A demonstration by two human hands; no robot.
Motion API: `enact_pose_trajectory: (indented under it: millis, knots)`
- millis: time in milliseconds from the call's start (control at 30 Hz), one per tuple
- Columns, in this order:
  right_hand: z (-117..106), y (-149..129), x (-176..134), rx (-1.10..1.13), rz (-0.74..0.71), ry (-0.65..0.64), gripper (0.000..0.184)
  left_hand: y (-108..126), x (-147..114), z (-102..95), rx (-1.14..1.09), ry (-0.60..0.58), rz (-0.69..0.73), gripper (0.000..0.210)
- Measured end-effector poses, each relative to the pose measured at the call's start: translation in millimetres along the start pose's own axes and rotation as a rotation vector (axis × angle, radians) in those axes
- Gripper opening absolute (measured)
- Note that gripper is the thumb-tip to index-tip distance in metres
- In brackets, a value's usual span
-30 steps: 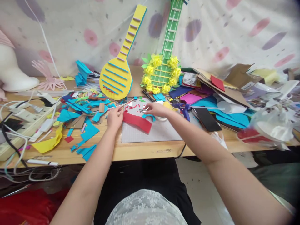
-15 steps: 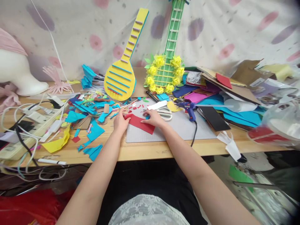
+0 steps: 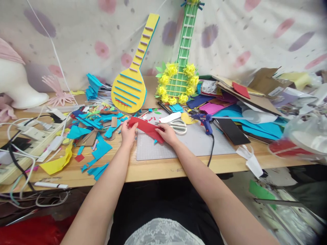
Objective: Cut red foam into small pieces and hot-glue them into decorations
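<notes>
A strip of red paper (image 3: 146,128) stretches between my two hands above the grey cutting mat (image 3: 189,144). My left hand (image 3: 129,132) pinches its left end, thumb on top. The right end is gripped by my right hand (image 3: 166,133), whose fingers are partly hidden. Just beyond that hand lie white-handled scissors (image 3: 180,126) and a white paper piece (image 3: 170,117). Small red paper bits (image 3: 153,119) are scattered behind the strip. Against the backdrop lean a yellow paper lute (image 3: 129,90) with blue and purple strips and a green paper guitar (image 3: 185,44) ringed with yellow flowers.
A blue glue gun (image 3: 205,122) and a black phone (image 3: 233,131) lie to the right, before stacked coloured paper (image 3: 263,127). Blue scraps (image 3: 102,146) cover the left side, next to a power strip (image 3: 15,160) with tangled cables. A plastic tub (image 3: 301,136) stands far right.
The red paper has been lifted, and its left end now shows more fully in my left hand. Both hands still hold it. The view has shifted slightly.
</notes>
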State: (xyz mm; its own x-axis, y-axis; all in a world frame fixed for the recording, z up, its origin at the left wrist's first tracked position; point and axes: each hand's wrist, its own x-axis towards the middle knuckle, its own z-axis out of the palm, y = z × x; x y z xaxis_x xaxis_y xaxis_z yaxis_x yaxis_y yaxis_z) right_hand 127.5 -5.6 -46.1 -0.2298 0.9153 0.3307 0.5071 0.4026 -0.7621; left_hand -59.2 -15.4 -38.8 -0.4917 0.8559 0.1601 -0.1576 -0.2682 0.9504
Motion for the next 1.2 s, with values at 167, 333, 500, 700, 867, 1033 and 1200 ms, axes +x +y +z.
enact_pose_trajectory:
  millis: [167, 333, 500, 700, 867, 1033, 1200]
  knots:
    - [2, 4, 4, 0.312, 0.144, 0.157, 0.015, 10, 1, 4.3, -0.103, -0.087, -0.106, 0.031]
    - [-6, 5, 11, 0.727, 0.339, 0.311, 0.025, 6, 7, 2.5, 0.066, -0.039, -0.009, 0.018]
    - [-12, 10, 17, 0.853, 0.418, 0.297, 0.030, -5, 15, -4.6, 0.341, -0.042, 0.152, 0.013]
    - [-15, 18, 27, 0.931, 0.396, 0.363, 0.030, -4, 16, -13.7, 0.677, -0.028, 0.377, 0.016]
    - [-22, 21, 32, 1.060, 0.396, 0.442, 0.023, 0, 12, -15.6, 0.827, -0.078, 0.351, 0.014]
    - [-29, 22, 36, 1.278, 0.510, 0.546, 0.006, -5, 7, -12.5, 0.963, -0.357, 0.497, 0.036]
    - [-33, 21, 37, 1.350, 0.609, 0.536, 0.008, -15, 0, -2.5, 1.030, -0.617, 0.483, 0.030]
